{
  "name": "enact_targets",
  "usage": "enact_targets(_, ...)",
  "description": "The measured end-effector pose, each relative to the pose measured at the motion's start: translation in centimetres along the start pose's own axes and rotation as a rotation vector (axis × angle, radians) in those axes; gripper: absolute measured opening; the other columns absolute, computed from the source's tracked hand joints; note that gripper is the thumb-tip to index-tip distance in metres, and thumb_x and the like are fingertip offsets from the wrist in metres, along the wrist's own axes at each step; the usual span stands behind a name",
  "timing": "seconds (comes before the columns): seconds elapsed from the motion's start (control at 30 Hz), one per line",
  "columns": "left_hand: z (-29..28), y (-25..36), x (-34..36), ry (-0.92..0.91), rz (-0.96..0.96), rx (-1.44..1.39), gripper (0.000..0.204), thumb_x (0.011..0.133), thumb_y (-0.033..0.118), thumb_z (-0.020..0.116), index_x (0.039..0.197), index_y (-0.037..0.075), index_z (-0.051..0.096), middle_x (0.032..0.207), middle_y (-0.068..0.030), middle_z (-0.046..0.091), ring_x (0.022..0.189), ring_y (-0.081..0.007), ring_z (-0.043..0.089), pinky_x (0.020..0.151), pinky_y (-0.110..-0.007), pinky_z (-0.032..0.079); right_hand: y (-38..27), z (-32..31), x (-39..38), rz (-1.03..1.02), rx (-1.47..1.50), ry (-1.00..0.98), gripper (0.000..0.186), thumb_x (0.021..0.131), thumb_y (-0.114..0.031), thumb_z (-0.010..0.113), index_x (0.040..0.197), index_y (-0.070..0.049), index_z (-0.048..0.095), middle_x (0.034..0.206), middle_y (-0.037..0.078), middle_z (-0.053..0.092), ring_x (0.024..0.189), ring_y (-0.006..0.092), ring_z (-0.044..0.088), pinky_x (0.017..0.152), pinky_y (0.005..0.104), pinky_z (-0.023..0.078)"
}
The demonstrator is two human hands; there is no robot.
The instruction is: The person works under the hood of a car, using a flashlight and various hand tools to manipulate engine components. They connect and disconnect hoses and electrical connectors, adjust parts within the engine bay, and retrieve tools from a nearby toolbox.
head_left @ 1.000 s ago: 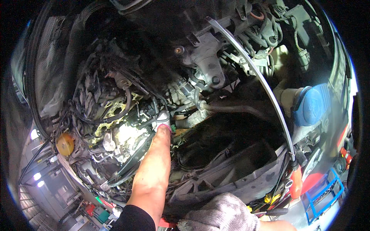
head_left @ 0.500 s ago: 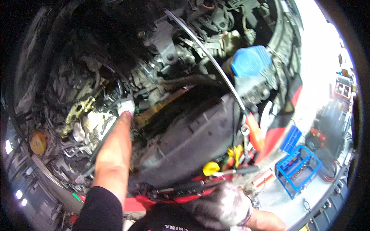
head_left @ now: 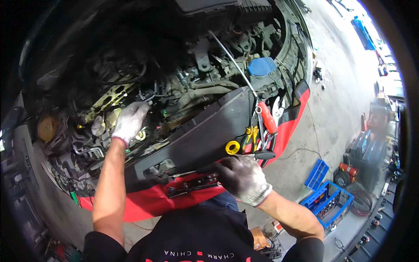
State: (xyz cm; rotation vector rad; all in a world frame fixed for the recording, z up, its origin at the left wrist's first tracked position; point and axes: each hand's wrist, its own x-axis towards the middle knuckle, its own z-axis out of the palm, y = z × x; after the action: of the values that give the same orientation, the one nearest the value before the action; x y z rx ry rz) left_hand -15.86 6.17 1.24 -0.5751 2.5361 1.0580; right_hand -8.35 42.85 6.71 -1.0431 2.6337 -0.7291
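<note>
In the engine bay (head_left: 187, 96), my gloved left hand (head_left: 131, 120) has its fingers curled down on a part I cannot make out, beside a pale perforated bracket (head_left: 107, 100). My right hand (head_left: 242, 177), in a soiled white glove, is over a red cover (head_left: 144, 207) at the front edge, its bent fingers apart and close to a row of wrenches and sockets (head_left: 192, 185). Just above it lie a yellow tape roll (head_left: 232, 147), yellow-handled pliers (head_left: 248, 135) and a black-handled tool (head_left: 264, 155). A long metal bar with a red handle (head_left: 268, 120) rests diagonally across the bay.
A blue reservoir cap (head_left: 261, 66) sits at the bay's right. On the concrete floor (head_left: 331, 113) at right are a blue crate (head_left: 327, 203), a blue tray (head_left: 315, 174), coiled hose (head_left: 361, 203), cables and equipment. A cardboard box (head_left: 261, 238) lies below me.
The view has widened and shifted, showing more floor and red cover. My right hand has risen from the lower edge to the tools, while my left hand stays in the engine.
</note>
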Motion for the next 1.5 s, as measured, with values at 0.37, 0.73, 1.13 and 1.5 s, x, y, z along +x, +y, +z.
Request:
enact_targets(0.37, -0.8, -6.2, -12.1, -0.003, -0.192, -0.546, 0.025, 0.1, 0.026, 0.061, 0.107, 0.003, 0.069, 0.089, -0.0009, 0.067, 0.078, -0.0088, 0.059, 0.071, -0.025, 0.049, -1.5, 1.7, 6.5, -0.145, -0.256, -0.58, 0.021, 0.085, -0.02, 0.058, 0.1, -0.012, 0.07, 0.099, 0.015, 0.064, 0.093, 0.032, 0.067, 0.073, 0.0462, 0.055)
enact_targets(0.73, -2.7, -6.2, -1.9, -0.497, 0.179, 0.129, 0.049, 0.092, 0.034, 0.06, 0.134, 0.01, 0.062, 0.129, -0.0154, 0.066, 0.123, -0.032, 0.061, 0.104, -0.039, 0.047, -3.5, -4.5, 24.4, -0.315, -0.324, -0.459, 0.039, 0.073, -0.029, 0.072, 0.103, -0.004, 0.064, 0.084, 0.017, 0.065, 0.077, 0.0354, 0.068, 0.068, 0.0461, 0.056)
enact_targets(1.13, 15.4, -17.9, 13.0, -0.791, -0.516, -0.957, 0.051, 0.098, 0.043, 0.053, 0.125, 0.002, 0.065, 0.121, -0.0214, 0.069, 0.107, -0.0297, 0.066, 0.091, -0.042, 0.051, 8.5, 20.8, 32.5, 0.088, -0.294, -1.317, 0.06, 0.092, -0.05, 0.052, 0.115, 0.002, 0.069, 0.116, 0.025, 0.069, 0.115, 0.0398, 0.063, 0.099, 0.0478, 0.049)
enact_targets(1.5, 15.7, -18.9, 14.8, -0.205, -0.269, -0.126, 0.056, 0.099, 0.057, 0.04, 0.126, 0.013, 0.063, 0.122, -0.0257, 0.065, 0.112, -0.0451, 0.063, 0.099, -0.052, 0.049, 12.6, 35.4, 29.9, 0.046, 0.149, -0.707, 0.046, 0.096, -0.041, 0.049, 0.119, -0.004, 0.063, 0.114, 0.027, 0.067, 0.107, 0.0434, 0.063, 0.091, 0.051, 0.05)
